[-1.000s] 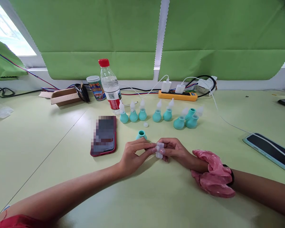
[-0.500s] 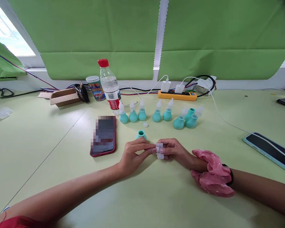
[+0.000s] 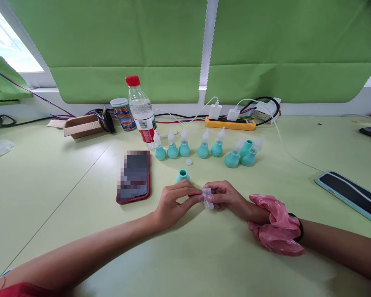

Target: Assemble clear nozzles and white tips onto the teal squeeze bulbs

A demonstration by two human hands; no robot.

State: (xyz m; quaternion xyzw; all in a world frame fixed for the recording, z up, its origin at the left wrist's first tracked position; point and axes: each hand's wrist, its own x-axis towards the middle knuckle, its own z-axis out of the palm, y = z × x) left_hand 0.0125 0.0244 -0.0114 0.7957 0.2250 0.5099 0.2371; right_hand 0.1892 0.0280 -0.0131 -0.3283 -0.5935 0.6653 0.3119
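Note:
Between both hands, a little above the table, is a small clear plastic fitting (image 3: 208, 199). My right hand (image 3: 227, 199) pinches it from the right, with the thumb across its front. The fingertips of my left hand (image 3: 177, 204) are closed together at its left side; part of the fitting is hidden by fingers. Just behind my left hand stands a teal rubber bulb (image 3: 182, 175) with its round mouth facing up and no tip on it. Farther back lies a small whitish round cap (image 3: 189, 162).
Several teal bulb aspirators with clear tips (image 3: 203, 149) stand in a loose row, one tipless bulb (image 3: 246, 146) among them. Left are a red-cased phone (image 3: 133, 177), a water bottle (image 3: 143, 117) and a cardboard box (image 3: 82, 126). Behind sits a yellow power strip (image 3: 230, 123); another phone (image 3: 352, 196) lies right.
Both hands keep hold of the clear fitting in nearly the same place. My left fingertips and right thumb have shifted slightly on it. The whole view has moved a touch.

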